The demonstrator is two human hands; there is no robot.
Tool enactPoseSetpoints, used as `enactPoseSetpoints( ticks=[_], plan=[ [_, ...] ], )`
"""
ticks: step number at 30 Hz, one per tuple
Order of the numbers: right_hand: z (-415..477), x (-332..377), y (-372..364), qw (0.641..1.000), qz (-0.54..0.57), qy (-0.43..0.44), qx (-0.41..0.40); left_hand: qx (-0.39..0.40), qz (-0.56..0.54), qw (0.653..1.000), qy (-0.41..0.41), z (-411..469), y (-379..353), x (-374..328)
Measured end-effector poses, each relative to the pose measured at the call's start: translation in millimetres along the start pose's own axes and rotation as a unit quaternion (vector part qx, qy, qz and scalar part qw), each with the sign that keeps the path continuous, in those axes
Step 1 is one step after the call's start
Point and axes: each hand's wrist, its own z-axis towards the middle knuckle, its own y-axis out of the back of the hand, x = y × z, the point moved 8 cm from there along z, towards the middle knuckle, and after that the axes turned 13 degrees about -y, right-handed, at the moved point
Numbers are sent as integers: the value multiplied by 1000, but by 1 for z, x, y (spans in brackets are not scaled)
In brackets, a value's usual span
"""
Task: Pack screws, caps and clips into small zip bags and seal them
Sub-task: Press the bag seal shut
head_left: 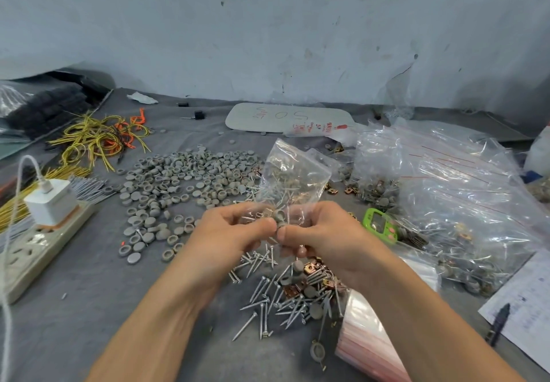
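Small clear plastic zip bag (293,173), part-filled: near edge pinched by left hand (235,232) and right hand (323,232), above loose silver screw pile (268,295), apparently for sealing.

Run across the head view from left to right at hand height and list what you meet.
Power strip → pile of grey caps → left hand → right hand, both pinching the small zip bag → green gadget → heap of filled bags.
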Motion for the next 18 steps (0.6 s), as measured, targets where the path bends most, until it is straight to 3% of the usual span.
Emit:
enactPoseSetpoints(
  ticks=[6, 9, 11, 18],
  plan=[
    [-2, -1, 12, 994, -30, -11, -108, -86, -29, 996, 15, 0, 11, 2],
    [-1, -1, 7, 995, 73, -19, -59, -123, -54, 991, 30, 0, 11, 4],
    [-1, 1, 6, 990, 135, -18, -28, -104, -85, 990, 46, 0, 4, 7],
    [0, -2, 17, 963, 262, -36, -45, -14, -149, 987, 57, 0, -10, 8]
  ],
)
